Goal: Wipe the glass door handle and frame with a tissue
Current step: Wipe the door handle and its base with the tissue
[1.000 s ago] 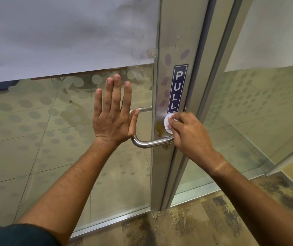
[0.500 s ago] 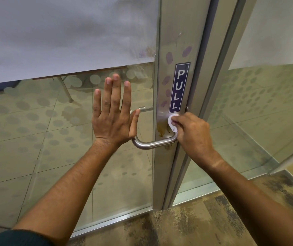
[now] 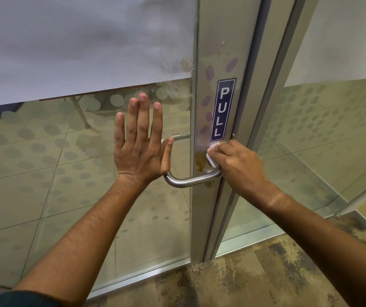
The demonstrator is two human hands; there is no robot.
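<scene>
1. Plainly, a dark blue vertical sticker on the brushed silver metal door frame reads "PULL" in white capitals, top to bottom.
2. The right hand has its grip clenched around a small crumpled white tissue, pressing it against the frame just below the sticker and above the curved steel tube handle.
3. A brownish stain sits on the frame just left of the tissue.
4. The left hand lies flat on the frosted-dot glass door panel, fingers spread, grip released, thumb near the handle's upper bar.
5. Most of the tissue is hidden under the right fingers.
6. The handle's right end is covered by the right hand.
7. Faint purple oval marks on the frame are hard to make out.
</scene>
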